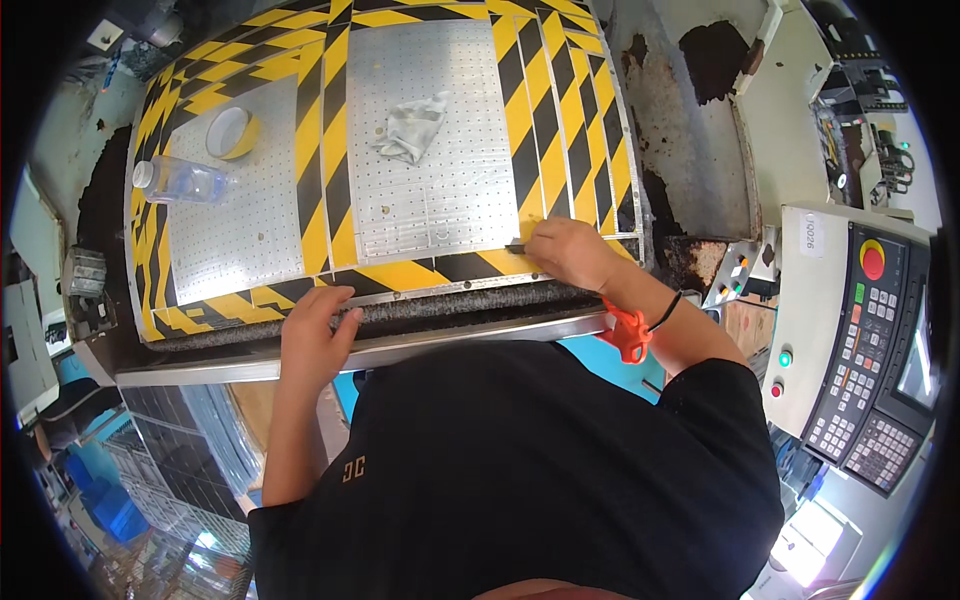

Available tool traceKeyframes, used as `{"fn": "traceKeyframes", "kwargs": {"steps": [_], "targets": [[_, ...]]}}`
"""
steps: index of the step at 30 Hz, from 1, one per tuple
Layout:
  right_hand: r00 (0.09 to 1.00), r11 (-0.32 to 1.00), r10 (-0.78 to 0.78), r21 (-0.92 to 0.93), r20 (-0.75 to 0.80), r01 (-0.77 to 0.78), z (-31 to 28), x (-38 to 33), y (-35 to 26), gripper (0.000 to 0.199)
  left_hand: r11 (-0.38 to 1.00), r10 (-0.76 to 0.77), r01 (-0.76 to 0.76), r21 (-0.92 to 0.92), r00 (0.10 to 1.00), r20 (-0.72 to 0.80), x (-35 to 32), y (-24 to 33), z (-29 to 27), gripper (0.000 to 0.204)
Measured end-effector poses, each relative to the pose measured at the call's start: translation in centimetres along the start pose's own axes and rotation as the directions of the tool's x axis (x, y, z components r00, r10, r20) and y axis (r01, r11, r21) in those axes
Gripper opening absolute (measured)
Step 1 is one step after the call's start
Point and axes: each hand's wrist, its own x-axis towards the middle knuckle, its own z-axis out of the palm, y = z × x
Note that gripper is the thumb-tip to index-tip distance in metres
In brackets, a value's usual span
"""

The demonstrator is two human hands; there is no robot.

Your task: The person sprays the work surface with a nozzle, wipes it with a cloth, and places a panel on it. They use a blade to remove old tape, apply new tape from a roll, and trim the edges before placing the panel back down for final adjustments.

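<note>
Before me lies a perforated metal plate (430, 200) framed with yellow-and-black striped tape (405, 275). My right hand (572, 252) is closed at the plate's near right corner, its fingers pinched on a small dark flat piece (516, 248) at the tape's edge. Whether that piece is a blade or a bit of tape is too small to tell. An orange plastic thing (630, 335) and a black band are at my right wrist. My left hand (318, 335) rests at the plate's near edge, fingers loosely spread, with nothing in it.
A crumpled grey-white cloth (413, 128) lies on the plate. Farther left are a roll of yellow tape (233, 133) and a clear bottle (185, 181) on its side. A metal rail (430, 345) runs along the near side. On the right stands a control panel (865, 345) with a red button.
</note>
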Motion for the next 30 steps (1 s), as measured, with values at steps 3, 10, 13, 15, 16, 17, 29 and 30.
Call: {"fn": "traceKeyframes", "kwargs": {"steps": [3, 10, 13, 15, 16, 17, 29, 30], "targets": [[0.994, 0.991, 0.100, 0.090, -0.031, -0.097, 0.3, 0.4, -0.9, 0.009, 0.999, 0.037, -0.036, 0.037, 0.999, -0.030, -0.5, -1.0, 1.0, 0.023], [0.926, 0.926, 0.377, -0.030, -0.019, -0.377, 0.8, 1.7, -1.0, 0.017, 0.999, -0.007, 0.009, 0.032, 0.998, -0.057, 0.0, -1.2, 1.5, 0.019], [0.942, 0.929, 0.337, -0.164, 0.005, -0.331, 0.7, 1.6, -0.5, 0.019, 0.999, 0.017, -0.016, 0.052, 1.000, -0.027, 0.1, -1.5, 1.5, 0.019], [0.961, 0.950, 0.277, -0.149, -0.011, -0.275, 0.3, 1.2, -0.8, 0.017, 0.999, 0.030, -0.029, 0.016, 0.999, -0.041, -0.1, -1.4, 1.8, 0.019], [0.964, 0.956, 0.264, -0.120, -0.044, -0.267, 0.3, 1.2, -1.0, 0.019, 0.999, 0.019, -0.018, 0.028, 0.999, -0.038, -0.2, -1.2, 1.7, 0.019], [0.963, 0.955, 0.265, -0.124, -0.045, -0.268, 0.0, 1.6, -1.0, 0.019, 0.999, 0.021, -0.020, 0.026, 0.999, -0.039, 0.2, -1.0, 1.6, 0.019], [0.955, 0.958, 0.241, -0.197, 0.171, -0.207, -0.3, 1.9, -0.5, 0.016, 0.999, 0.017, -0.015, 0.039, 0.999, -0.040, 0.2, -1.1, 1.8, 0.019], [0.954, 0.954, 0.217, -0.251, 0.208, -0.162, -0.2, 2.0, -0.5, 0.014, 0.999, 0.017, -0.015, 0.034, 0.999, -0.041, 0.2, -1.2, 1.8, 0.019]]}}
